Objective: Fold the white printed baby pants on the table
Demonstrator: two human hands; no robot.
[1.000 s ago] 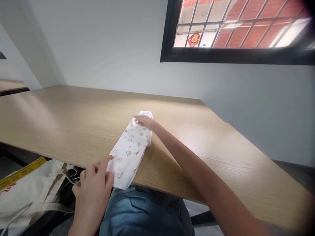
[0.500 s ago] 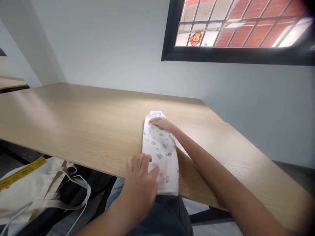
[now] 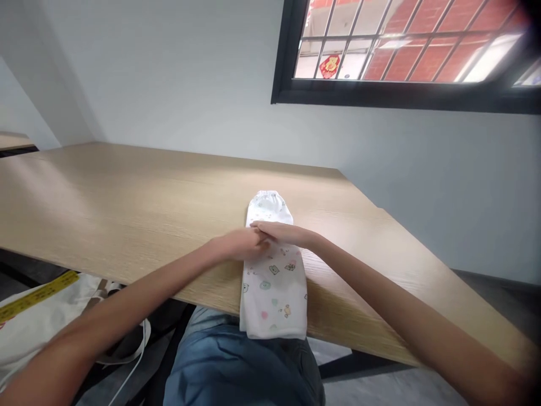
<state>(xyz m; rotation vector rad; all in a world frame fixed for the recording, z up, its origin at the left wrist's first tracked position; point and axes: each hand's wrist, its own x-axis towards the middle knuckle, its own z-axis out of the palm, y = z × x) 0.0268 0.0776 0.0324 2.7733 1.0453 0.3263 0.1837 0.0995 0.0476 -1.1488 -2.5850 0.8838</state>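
A folded white garment [image 3: 274, 304] with small printed figures and a gathered elastic far end lies lengthwise on the wooden table [image 3: 169, 192]. Its near end hangs slightly past the table's front edge, over my lap. My right hand [image 3: 281, 232] lies flat across the upper half of the garment, with its fingers stretched to the left. My left hand [image 3: 247, 242] is at the same spot, its fingertips against or just under the right fingers. Motion smears the left fingers, so their grip is unclear.
A pale bag [image 3: 46, 316] with straps and a yellow strip [image 3: 38, 294] is below the table at the left. A white cord [image 3: 135, 361] hangs near it. Behind the table stands a wall [image 3: 181, 79] with a dark-framed barred window [image 3: 380, 93].
My left hand has moved forward from the garment's near part to meet the right hand. My right hand has slid a little back toward me, uncovering the elastic end.
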